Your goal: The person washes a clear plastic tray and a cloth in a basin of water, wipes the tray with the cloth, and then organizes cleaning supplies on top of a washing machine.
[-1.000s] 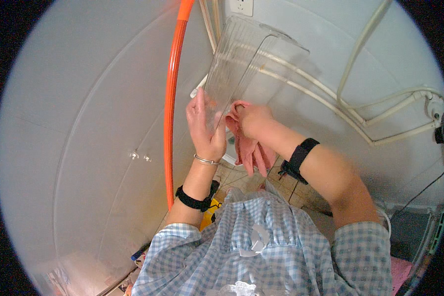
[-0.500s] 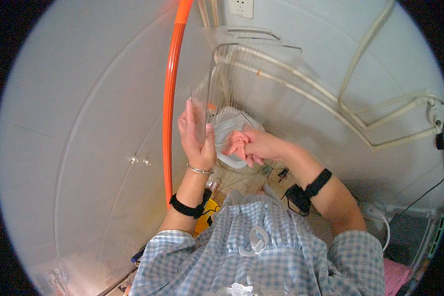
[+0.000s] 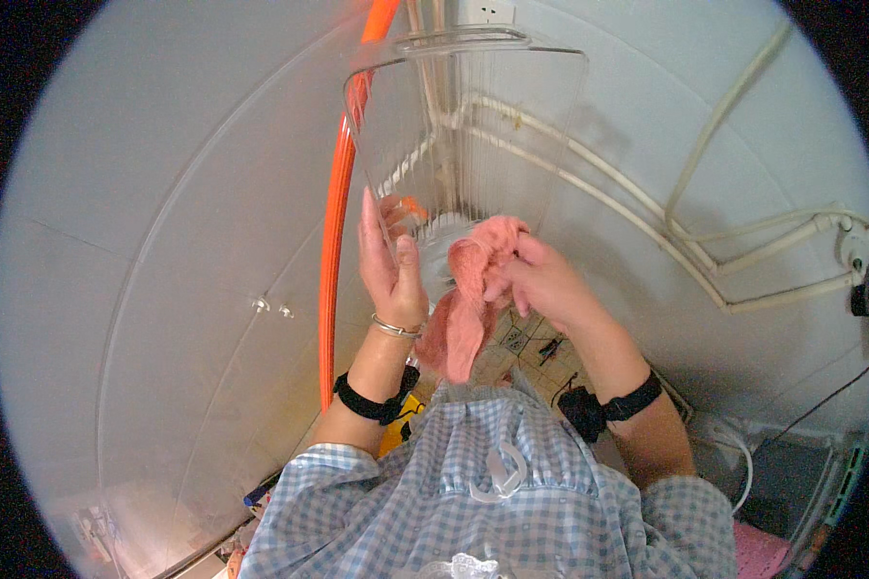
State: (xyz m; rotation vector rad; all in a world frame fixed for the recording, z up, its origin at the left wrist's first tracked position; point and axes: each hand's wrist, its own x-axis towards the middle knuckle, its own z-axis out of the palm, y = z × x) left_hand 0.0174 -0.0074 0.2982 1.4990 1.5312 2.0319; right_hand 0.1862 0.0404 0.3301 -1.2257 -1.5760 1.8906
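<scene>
Left hand point(image 3: 392, 275) clamps clear container point(image 3: 463, 150) at its near left edge, held out beyond both hands; right hand point(image 3: 547, 282) pinches bunched pink cloth point(image 3: 468, 304). Container: probably light, stiff, slick (brittle too, maybe), best held by the rim. Cloth looks soft, limp.

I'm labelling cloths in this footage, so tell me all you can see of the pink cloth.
The pink cloth looks like soft fabric. It is bunched and creased, its upper part held in the right hand, the rest hanging in loose folds toward the picture's lower left. Whether it touches the clear container is unclear.
</scene>
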